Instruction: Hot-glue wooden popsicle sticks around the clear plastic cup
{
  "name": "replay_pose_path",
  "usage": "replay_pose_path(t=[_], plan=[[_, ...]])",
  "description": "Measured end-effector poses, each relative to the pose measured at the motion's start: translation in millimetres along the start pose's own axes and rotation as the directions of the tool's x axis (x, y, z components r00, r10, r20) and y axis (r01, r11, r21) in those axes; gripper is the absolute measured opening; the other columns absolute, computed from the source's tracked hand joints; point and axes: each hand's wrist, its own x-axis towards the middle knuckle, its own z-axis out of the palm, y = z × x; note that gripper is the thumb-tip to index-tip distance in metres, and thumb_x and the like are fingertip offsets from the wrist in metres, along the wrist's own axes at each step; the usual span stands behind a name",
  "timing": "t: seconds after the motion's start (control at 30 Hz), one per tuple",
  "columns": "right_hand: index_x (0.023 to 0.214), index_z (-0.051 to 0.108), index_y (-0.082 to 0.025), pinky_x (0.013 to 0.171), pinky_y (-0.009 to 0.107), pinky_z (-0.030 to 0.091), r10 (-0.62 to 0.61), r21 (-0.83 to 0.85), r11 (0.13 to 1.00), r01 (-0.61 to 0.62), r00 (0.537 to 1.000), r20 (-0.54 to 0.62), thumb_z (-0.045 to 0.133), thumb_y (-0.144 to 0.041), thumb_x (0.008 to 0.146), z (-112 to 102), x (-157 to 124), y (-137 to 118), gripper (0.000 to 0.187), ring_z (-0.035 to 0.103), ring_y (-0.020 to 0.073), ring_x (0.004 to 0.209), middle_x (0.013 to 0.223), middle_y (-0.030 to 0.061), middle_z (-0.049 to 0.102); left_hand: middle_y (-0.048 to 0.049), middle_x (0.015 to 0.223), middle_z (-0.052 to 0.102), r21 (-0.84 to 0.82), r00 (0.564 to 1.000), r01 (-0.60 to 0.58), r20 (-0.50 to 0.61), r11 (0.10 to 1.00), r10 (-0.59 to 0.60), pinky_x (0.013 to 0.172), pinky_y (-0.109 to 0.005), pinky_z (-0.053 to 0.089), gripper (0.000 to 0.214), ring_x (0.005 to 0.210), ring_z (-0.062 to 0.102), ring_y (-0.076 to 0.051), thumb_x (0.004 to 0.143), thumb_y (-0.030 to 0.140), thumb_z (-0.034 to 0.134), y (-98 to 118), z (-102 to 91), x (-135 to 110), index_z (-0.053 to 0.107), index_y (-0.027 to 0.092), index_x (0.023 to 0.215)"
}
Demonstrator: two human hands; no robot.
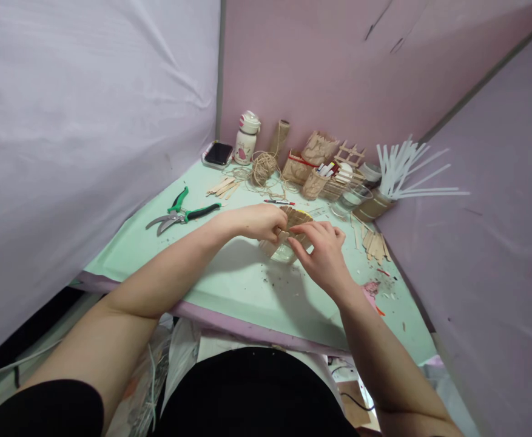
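Observation:
In the middle of the table is a clear cup [284, 254] with flat wooden craft sticks [295, 216] around part of its side; the near side shows bare and see-through. My left hand [263, 223] is closed at the cup's left rim, its fingertips pinching a short craft stick [283, 236] against it. From the right, my right hand [323, 247] bends over the cup, thumb and fingertips on its rim and side. Its fingers hide much of the cup's right part. A pen [279, 202] lies just behind the cup.
Green-handled pruning shears [181, 213] lie open at left. Behind are loose sticks [224, 187], a phone [219, 154], a bottle [246, 139], a twine ball [264, 168] and stick-covered holders [298, 167]. White glue sticks [402, 170] fan out at right, near more craft sticks [375, 245] and scraps.

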Motion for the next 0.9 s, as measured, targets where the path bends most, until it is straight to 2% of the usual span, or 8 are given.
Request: replay_pose_path(t=[0.27, 0.9], plan=[[0.080, 0.066, -0.023, 0.084, 0.038, 0.024, 0.036, 0.002, 0.999, -0.036, 0.999, -0.011, 0.052, -0.034, 0.097, 5.5, 8.0, -1.8, 0.024, 0.055, 0.0231, 0.090, 0.081, 0.0019, 0.071, -0.0012, 0.078, 0.066, -0.010, 1.000, 0.009, -0.019, 1.000, -0.010, 0.063, -0.022, 0.037, 0.006, 0.074, 0.058, -0.014, 0.069, 0.014, 0.061, -0.5, 1.5, -0.3, 0.067, 0.016, 0.069], [0.072, 0.063, -0.022, 0.080, 0.038, 0.024, 0.088, 0.039, 0.995, -0.088, 0.996, -0.007, 0.055, -0.034, 0.096, 11.8, 9.6, -0.7, 0.028, 0.056, 0.0218, 0.086, 0.073, 0.0013, 0.068, -0.0003, 0.073, 0.064, -0.024, 1.000, 0.023, -0.012, 0.999, -0.023, 0.062, -0.023, 0.037, 0.006, 0.069, 0.057, -0.013, 0.069, 0.014, 0.060, 0.6, 0.3, -0.3, 0.066, 0.015, 0.068]])
